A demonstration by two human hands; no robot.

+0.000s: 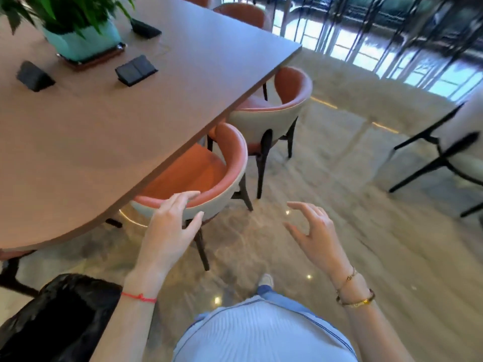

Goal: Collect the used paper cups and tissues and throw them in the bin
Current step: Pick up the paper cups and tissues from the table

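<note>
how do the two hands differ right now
The left hand is in front of the near chair's backrest, fingers stretched nearly straight; whether it touches is unclear. The right hand hangs over bare floor, fingers curled like a claw. The left wrist has a red string, the right gold bracelets. Both are open and hold nothing.

I stand in an office meeting room: a long tabletop (pixel 109 131) with black flip-up socket boxes (pixel 136 70) set in it, a potted plant (pixel 78 30), matching orange chairs (pixel 209 178) tucked under, and polished marble floor (pixel 339 205).
</note>
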